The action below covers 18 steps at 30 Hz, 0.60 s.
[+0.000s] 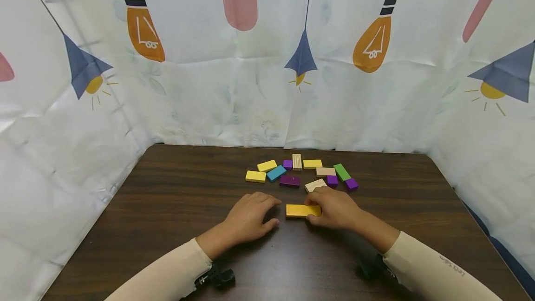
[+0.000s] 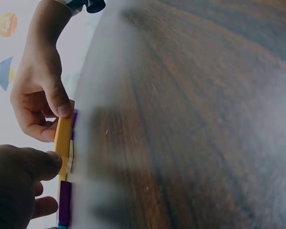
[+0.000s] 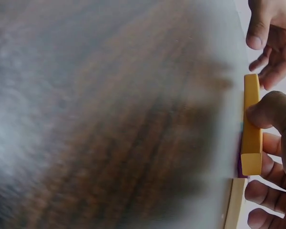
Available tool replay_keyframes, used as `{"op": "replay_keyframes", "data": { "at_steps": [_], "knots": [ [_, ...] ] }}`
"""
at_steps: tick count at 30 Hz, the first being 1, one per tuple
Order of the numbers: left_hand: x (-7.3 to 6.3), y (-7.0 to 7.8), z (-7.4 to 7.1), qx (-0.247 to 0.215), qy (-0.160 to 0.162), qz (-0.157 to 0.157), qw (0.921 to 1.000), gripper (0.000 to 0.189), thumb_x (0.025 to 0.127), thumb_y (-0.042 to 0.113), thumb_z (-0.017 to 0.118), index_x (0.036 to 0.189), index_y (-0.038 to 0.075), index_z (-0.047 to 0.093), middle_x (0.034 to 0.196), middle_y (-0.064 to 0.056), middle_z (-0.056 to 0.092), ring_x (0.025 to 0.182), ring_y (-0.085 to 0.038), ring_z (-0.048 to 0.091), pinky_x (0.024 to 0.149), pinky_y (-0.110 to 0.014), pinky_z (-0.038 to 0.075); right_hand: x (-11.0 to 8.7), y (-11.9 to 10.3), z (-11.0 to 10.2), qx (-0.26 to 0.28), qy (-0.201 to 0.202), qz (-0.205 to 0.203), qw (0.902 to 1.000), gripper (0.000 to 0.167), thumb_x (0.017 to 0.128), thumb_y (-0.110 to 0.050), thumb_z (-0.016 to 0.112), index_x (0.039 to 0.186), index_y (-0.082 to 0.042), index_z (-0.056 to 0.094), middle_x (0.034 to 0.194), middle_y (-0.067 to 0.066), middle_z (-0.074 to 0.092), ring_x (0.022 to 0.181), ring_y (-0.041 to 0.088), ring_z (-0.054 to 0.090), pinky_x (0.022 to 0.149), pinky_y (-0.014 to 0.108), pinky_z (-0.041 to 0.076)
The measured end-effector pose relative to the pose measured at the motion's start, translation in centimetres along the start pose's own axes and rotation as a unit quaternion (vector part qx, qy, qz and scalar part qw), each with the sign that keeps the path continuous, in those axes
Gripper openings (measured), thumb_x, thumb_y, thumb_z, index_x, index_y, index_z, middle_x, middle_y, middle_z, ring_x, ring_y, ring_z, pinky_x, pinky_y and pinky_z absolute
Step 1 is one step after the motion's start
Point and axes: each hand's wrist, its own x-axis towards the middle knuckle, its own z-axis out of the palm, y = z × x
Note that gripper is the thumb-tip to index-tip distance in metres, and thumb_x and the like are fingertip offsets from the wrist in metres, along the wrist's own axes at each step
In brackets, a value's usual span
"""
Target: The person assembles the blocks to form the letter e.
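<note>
R hand (image 1: 334,208) has the orange block (image 1: 296,211) by its R end, thumb on near side, fingers on far side; grip clamped on it. Block lies side to side near mid worktop (image 1: 167,226), btwn the hands. Can't tell if it's flat down or slightly raised. L hand (image 1: 252,215) is just beside block's L end, fingers loosely bent; grip apart, thumb & fingertips spread.

Other blocks sit beyond, loosely bunched. Pale block (image 1: 314,185) is just past R hand, tilted, partly hidden by it; can't tell if they touch.

On L: front yellow block (image 1: 256,176), w/ back yellow block (image 1: 267,166) behind & blue block (image 1: 276,173) slanted beside them. Plum block (image 1: 290,180) is R of blue, nearer the person. Back purple block (image 1: 288,164) is next to ridged block (image 1: 296,162), w/ R yellow block (image 1: 312,164) on the other side.

On R: tan block (image 1: 325,172), mid purple block (image 1: 332,180) at its near side, green block (image 1: 342,172) on a slant, end purple block (image 1: 351,184) at green's near end.

Lamp-print curtain (image 1: 259,101) hangs behind. Pale sleeves (image 1: 167,271), black cam (image 1: 223,278) at L cuff.
</note>
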Motion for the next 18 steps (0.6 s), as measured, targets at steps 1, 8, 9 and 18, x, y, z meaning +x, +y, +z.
{"op": "replay_keyframes", "data": {
  "at_steps": [1,8,9,18],
  "knots": [
    [0.04,0.03,0.09,0.000,0.001,0.002,1.0000,0.044,0.092,0.039,0.076,0.129,0.016,0.068,0.125,-0.003,0.068,0.119,-0.025,0.060,0.100,-0.050,0.048,-0.12,0.01,0.11,0.003,0.002,-0.002,1.0000,0.026,0.085,-0.039,0.081,0.105,-0.024,0.072,0.094,-0.014,0.061,0.080,0.007,0.049,0.062,0.024,0.045],
    [0.34,0.26,0.50,-0.006,-0.005,0.014,0.9999,0.041,0.093,0.038,0.076,0.127,0.017,0.068,0.124,-0.001,0.068,0.119,-0.024,0.061,0.099,-0.049,0.049,-0.59,-0.11,0.68,0.006,0.009,-0.016,0.9998,0.026,0.086,-0.038,0.081,0.105,-0.024,0.071,0.097,-0.011,0.060,0.081,0.008,0.049,0.061,0.024,0.044],
    [0.39,0.29,0.54,-0.007,-0.006,0.016,0.9998,0.040,0.093,0.038,0.075,0.126,0.017,0.069,0.123,-0.001,0.069,0.118,-0.023,0.061,0.099,-0.049,0.049,-0.60,-0.16,0.73,0.007,0.009,-0.016,0.9998,0.026,0.086,-0.038,0.081,0.104,-0.024,0.071,0.097,-0.011,0.060,0.080,0.007,0.049,0.060,0.024,0.044],
    [0.83,0.65,1.01,-0.017,-0.010,0.033,0.9993,0.032,0.095,0.036,0.074,0.122,0.020,0.072,0.122,0.004,0.070,0.118,-0.021,0.060,0.098,-0.048,0.049,-0.75,-0.38,1.08,0.014,-0.006,-0.018,0.9997,0.025,0.087,-0.038,0.080,0.104,-0.024,0.070,0.094,-0.013,0.057,0.079,0.008,0.048,0.060,0.025,0.043]
  ]
}}
